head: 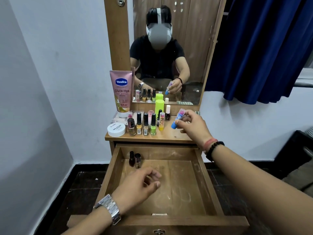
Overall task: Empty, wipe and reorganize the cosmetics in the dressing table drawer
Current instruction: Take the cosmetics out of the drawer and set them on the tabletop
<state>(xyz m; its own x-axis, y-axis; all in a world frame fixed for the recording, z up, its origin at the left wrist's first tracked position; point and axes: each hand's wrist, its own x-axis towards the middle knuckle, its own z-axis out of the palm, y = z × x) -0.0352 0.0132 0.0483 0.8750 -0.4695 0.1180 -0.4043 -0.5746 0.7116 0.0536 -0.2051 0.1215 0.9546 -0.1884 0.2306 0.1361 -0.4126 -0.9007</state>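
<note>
— Where's the stick?

— Blue-capped lip balm (177,119), pinched in my right hand (191,123) over the tabletop (169,135). Left hand (138,185) hangs slack, grasping nothing, above the drawer (169,184).

— Risk?

— Setting it down carelessly could topple the nail polish row (143,124); two bottles (135,159) remain inside.

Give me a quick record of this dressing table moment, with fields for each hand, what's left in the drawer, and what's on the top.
right hand: pinches a blue-capped tube, tilted, above the tabletop
left hand: over the open drawer, fingers loosely curled, holding nothing
left in drawer: two dark nail polish bottles, upright in the far left corner
drawer floor: dusty, with pale smears
on tabletop: Vaseline tube, white jar, row of nail polish bottles, neon green bottle
stage: emptying nearly done, wiping not yet done
</note>
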